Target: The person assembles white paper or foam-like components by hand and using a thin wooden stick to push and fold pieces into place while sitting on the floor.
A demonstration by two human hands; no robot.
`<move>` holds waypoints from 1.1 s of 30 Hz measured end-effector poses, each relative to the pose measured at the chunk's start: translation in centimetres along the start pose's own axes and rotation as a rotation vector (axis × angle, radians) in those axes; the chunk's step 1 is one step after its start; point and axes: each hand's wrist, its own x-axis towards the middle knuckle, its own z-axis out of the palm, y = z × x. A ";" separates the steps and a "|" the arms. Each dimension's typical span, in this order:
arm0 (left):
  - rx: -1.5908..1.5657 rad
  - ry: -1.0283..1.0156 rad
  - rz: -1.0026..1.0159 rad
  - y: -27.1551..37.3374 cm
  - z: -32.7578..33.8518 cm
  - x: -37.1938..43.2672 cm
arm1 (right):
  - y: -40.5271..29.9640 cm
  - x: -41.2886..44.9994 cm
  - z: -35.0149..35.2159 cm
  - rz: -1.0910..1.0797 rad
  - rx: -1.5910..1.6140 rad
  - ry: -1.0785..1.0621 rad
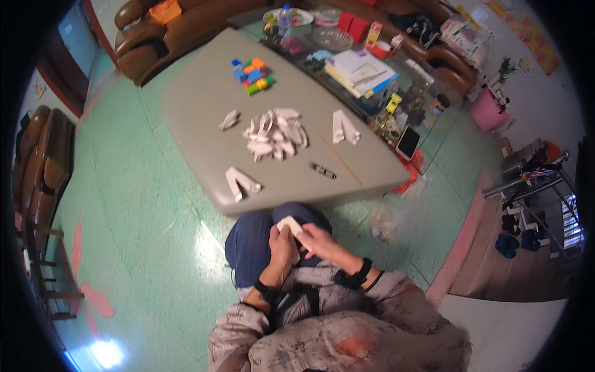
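Note:
A folded white paper piece (pixel 291 226), bent in a V, is held over my lap. My left hand (pixel 281 246) grips its left arm, and my right hand (pixel 317 241) grips the right one. In front of my knees, a padded grey-beige bench (pixel 200 139) bears a pile of folded white paper pieces (pixel 274 135). Two similar V-shaped pieces lie apart, one near the front left (pixel 242 183) and one at the right (pixel 345 126). A small folded piece (pixel 229 120) lies left of the pile. A dark pen-like tool (pixel 323 170) and a thin wooden stick (pixel 341 160) are right of it.
Colourful toy building bricks (pixel 253 76) sit towards the bench's far end. Beside the bench, a glass table (pixel 430 125) holds papers (pixel 360 72), a water bottle (pixel 285 21), a glass dish (pixel 332 38) and a phone (pixel 408 142). Brown leather sofas (pixel 190 28) stand beyond.

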 end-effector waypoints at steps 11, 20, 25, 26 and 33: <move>0.103 -0.130 0.279 4.0 0.9 0.1 | -6.1 1.6 -3.6 -0.093 0.149 -0.146; 0.156 0.118 0.179 7.9 -3.5 2.3 | -10.3 15.7 -20.3 -0.535 -1.204 0.944; 0.149 0.193 0.177 9.0 -4.7 3.3 | -9.3 22.4 -22.9 -0.544 -1.540 1.038; 0.151 0.198 0.176 9.3 -4.9 3.7 | -8.8 23.4 -23.3 -0.518 -1.588 1.093; 0.176 0.255 0.183 11.0 -6.0 6.8 | -7.3 26.6 -20.3 -0.218 -1.817 1.289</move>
